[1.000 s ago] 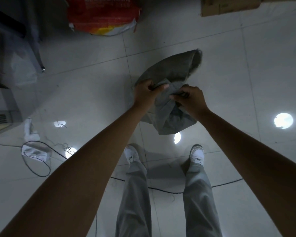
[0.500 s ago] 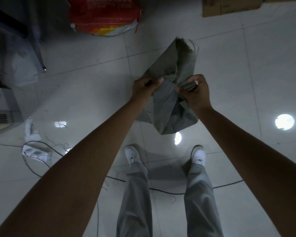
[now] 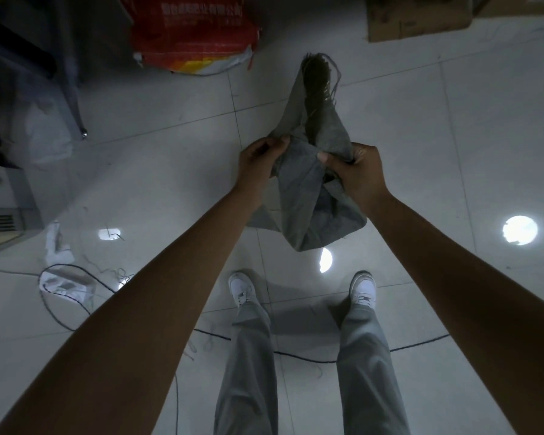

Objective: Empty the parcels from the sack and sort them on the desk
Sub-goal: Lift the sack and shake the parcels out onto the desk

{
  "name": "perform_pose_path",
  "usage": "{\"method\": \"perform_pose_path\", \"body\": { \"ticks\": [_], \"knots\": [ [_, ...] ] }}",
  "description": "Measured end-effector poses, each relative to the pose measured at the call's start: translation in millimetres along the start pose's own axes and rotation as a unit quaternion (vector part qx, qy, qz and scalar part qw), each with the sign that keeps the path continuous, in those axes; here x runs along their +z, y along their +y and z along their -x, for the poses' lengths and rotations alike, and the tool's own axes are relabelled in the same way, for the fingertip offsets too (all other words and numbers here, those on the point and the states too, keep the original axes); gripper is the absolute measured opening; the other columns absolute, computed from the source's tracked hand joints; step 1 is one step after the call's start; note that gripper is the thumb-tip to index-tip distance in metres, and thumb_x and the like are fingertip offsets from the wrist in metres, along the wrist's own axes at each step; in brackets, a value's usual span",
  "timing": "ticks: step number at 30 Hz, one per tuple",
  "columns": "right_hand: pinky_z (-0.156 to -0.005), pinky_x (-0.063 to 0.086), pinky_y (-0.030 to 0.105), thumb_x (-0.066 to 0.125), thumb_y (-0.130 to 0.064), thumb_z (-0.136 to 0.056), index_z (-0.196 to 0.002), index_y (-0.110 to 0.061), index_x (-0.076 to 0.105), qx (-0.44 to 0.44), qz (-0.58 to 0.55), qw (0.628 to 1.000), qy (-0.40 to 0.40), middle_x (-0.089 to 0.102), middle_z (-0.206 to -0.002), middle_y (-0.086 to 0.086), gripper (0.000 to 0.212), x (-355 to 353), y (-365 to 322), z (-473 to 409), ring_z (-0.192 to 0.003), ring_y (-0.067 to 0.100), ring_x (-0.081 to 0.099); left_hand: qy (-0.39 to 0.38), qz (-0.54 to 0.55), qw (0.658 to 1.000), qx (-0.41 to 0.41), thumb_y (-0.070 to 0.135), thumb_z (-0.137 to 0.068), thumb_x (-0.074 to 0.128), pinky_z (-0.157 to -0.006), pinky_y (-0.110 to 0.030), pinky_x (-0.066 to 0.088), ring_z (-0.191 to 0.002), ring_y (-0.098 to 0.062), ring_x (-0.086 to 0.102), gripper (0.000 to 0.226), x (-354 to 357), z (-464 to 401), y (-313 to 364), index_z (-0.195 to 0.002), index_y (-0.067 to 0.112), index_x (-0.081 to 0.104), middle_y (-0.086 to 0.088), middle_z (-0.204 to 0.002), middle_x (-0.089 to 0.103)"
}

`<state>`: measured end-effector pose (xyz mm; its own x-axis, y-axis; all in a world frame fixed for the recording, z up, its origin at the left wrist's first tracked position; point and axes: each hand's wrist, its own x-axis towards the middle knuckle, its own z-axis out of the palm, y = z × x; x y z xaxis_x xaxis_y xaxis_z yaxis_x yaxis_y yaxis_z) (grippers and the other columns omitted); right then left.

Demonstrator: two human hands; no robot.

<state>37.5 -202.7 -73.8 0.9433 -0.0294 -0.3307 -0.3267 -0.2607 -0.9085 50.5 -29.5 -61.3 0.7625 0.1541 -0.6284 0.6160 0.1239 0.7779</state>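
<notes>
A limp grey woven sack [image 3: 308, 196] hangs in front of me above the tiled floor, folded over on itself. Its frayed open end [image 3: 319, 80] points away from me and up. My left hand [image 3: 258, 161] pinches the cloth on the left side. My right hand [image 3: 357, 171] grips a bunched fold on the right. No parcel shows in or near the sack, and no desk top is in view.
A red printed sack [image 3: 192, 29] stands on the floor at the back, a cardboard box [image 3: 418, 17] at the back right. Dark furniture legs [image 3: 73, 98] and white plastic lie left. Black cables [image 3: 60, 296] run across the tiles near my white shoes [image 3: 241, 287].
Both hands have lifted and turned the sack, so its frayed end has swung from the right to stand up and away from me. The hands have moved slightly apart.
</notes>
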Motion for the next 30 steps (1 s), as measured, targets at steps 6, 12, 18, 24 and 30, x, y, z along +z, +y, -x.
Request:
{"method": "perform_pose_path", "body": {
  "ticks": [6, 12, 18, 24, 30],
  "knots": [
    [-0.060, 0.049, 0.021, 0.071, -0.020, -0.086, -0.080, 0.009, 0.068, -0.021, -0.066, 0.997, -0.020, 0.067, -0.077, 0.012, 0.030, -18.2, -71.7, 11.7, -0.067, 0.013, 0.060, -0.015, 0.032, 0.999, 0.041, 0.019, -0.088, 0.065, -0.076, -0.031, 0.045, -0.084, -0.020, 0.055, 0.022, -3.7, 38.9, 58.6, -0.067, 0.015, 0.059, -0.010, -0.084, 0.058],
    [-0.069, 0.055, 0.025, 0.071, -0.021, -0.085, -0.086, -0.005, 0.072, -0.083, -0.050, 0.995, -0.034, 0.072, -0.083, 0.006, 0.016, -55.8, -190.5, 37.9, -0.075, 0.013, 0.067, -0.059, 0.075, 0.987, 0.132, 0.018, -0.090, 0.062, -0.081, -0.037, 0.045, -0.081, -0.016, 0.059, 0.024, -4.6, 104.8, 147.6, -0.066, 0.019, 0.061, 0.000, -0.073, 0.062],
    [-0.072, 0.056, 0.039, 0.071, -0.019, -0.085, -0.089, 0.001, 0.072, -0.158, -0.041, 0.985, -0.052, 0.074, -0.086, 0.011, 0.020, -101.7, -322.7, 79.9, -0.081, 0.022, 0.071, -0.063, 0.119, 0.954, 0.268, 0.031, -0.078, 0.069, -0.080, -0.038, 0.038, -0.084, -0.021, 0.050, 0.020, 1.5, 188.1, 250.8, -0.062, 0.023, 0.061, -0.004, -0.073, 0.057],
    [-0.060, 0.048, 0.013, 0.068, -0.003, -0.084, -0.078, -0.017, 0.069, -0.231, -0.056, 0.969, -0.061, 0.069, -0.062, -0.015, 0.015, -129.2, -433.4, 116.1, -0.061, -0.006, 0.061, -0.063, 0.145, 0.924, 0.347, 0.027, -0.082, 0.068, -0.076, -0.039, 0.041, -0.079, -0.024, 0.050, 0.016, 4.4, 264.1, 345.6, -0.078, 0.014, 0.060, -0.014, -0.080, 0.057],
    [-0.072, 0.053, 0.023, 0.070, -0.002, -0.083, -0.093, -0.008, 0.072, -0.249, -0.092, 0.962, -0.070, 0.074, -0.078, -0.004, 0.012, -140.6, -507.6, 133.9, -0.072, 0.007, 0.066, -0.055, 0.166, 0.916, 0.360, 0.015, -0.091, 0.061, -0.077, -0.033, 0.048, -0.074, -0.017, 0.060, 0.013, 0.2, 312.4, 410.0, -0.078, 0.014, 0.057, -0.005, -0.077, 0.065]
  ]
}}
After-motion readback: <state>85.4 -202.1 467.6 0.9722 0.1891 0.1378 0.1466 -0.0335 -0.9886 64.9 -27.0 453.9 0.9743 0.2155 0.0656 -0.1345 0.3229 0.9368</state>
